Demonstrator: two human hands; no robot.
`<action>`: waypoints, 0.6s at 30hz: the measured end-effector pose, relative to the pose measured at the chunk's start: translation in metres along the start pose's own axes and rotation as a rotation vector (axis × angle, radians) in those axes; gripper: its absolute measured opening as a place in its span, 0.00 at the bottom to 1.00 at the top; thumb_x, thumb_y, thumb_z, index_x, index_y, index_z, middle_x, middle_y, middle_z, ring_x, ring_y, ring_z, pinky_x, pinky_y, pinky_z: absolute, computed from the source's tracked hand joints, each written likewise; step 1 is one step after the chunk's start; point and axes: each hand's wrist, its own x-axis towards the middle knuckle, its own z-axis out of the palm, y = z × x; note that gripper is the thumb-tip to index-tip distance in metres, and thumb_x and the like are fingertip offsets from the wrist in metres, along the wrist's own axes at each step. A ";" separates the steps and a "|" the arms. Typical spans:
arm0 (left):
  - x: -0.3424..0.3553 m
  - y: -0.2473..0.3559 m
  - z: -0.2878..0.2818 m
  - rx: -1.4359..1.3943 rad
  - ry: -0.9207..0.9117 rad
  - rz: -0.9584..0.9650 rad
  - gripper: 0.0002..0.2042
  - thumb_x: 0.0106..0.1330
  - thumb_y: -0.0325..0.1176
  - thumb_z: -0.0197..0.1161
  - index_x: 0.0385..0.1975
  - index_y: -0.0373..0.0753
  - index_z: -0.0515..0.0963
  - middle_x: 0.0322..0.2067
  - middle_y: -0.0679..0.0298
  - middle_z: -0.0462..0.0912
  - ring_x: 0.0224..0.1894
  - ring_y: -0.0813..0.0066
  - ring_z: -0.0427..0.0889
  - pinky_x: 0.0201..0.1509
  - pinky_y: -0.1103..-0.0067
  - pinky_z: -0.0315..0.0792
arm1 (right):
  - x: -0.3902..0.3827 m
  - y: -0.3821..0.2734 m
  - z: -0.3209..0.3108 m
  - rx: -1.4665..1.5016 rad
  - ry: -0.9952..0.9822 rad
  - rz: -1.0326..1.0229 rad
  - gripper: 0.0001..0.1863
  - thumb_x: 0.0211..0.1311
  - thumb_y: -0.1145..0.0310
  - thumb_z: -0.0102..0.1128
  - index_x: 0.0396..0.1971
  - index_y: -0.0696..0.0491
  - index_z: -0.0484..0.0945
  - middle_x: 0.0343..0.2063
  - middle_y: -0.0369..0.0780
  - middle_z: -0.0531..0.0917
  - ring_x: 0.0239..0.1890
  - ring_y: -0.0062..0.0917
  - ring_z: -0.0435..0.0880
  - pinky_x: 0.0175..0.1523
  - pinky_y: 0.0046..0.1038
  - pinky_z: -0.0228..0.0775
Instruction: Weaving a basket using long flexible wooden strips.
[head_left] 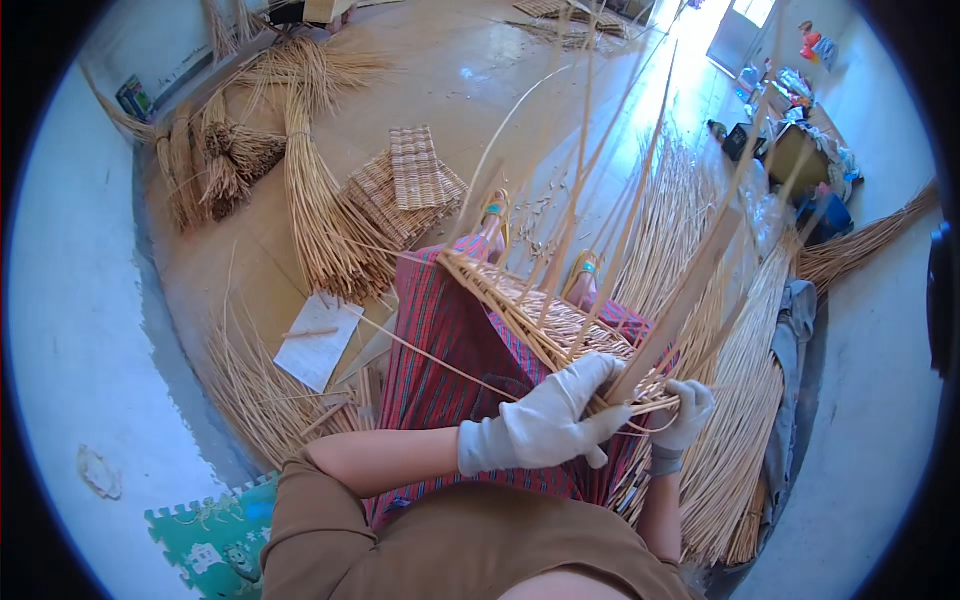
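Note:
A long, partly woven piece of pale cane (530, 310) with tall upright stakes lies across my lap on a striped red cloth (430, 350). My left hand (550, 420), in a white glove, grips the near rim at its right end, where loose canes bend around. My right hand (682, 415), also gloved, is curled on that same end and its canes, just right of the left one; some fingertips are hidden. A flat wooden strip (680, 310) rises at a slant from between my hands. My sandalled feet show beyond the weaving.
Bundles of canes (320, 220) lie left and ahead, beside woven mats (415, 165). A white sheet (315, 345) with a stick is at left, a green foam mat (205, 540) lower left. Long pale canes (740, 420) lie along my right; assorted bags and containers (830, 205) line the right wall.

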 end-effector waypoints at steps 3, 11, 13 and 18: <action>0.010 -0.028 -0.038 0.093 0.033 0.017 0.10 0.75 0.29 0.59 0.49 0.36 0.66 0.35 0.65 0.74 0.31 0.76 0.86 0.37 0.78 0.84 | -0.002 -0.014 0.008 -0.066 0.044 0.043 0.13 0.46 0.62 0.73 0.34 0.43 0.82 0.35 0.38 0.77 0.42 0.37 0.77 0.50 0.40 0.64; 0.026 -0.084 -0.202 0.139 0.260 -0.100 0.12 0.70 0.25 0.62 0.51 0.40 0.73 0.42 0.69 0.73 0.48 0.77 0.76 0.55 0.75 0.78 | 0.040 -0.079 0.070 -0.106 -0.215 -0.030 0.13 0.44 0.66 0.71 0.33 0.41 0.80 0.34 0.34 0.78 0.44 0.34 0.78 0.50 0.41 0.63; 0.026 -0.076 -0.201 0.067 0.273 -0.145 0.12 0.71 0.24 0.61 0.52 0.40 0.72 0.44 0.68 0.73 0.48 0.76 0.78 0.57 0.73 0.80 | 0.047 -0.083 0.065 -0.137 -0.307 -0.013 0.16 0.43 0.63 0.75 0.36 0.41 0.81 0.36 0.33 0.78 0.45 0.33 0.78 0.51 0.41 0.64; 0.025 -0.073 -0.217 0.066 0.235 -0.168 0.12 0.73 0.23 0.58 0.53 0.39 0.69 0.44 0.67 0.71 0.49 0.75 0.77 0.59 0.71 0.82 | 0.076 -0.110 0.036 0.006 -0.449 -0.032 0.30 0.46 0.43 0.75 0.48 0.44 0.84 0.41 0.35 0.82 0.49 0.35 0.78 0.60 0.41 0.63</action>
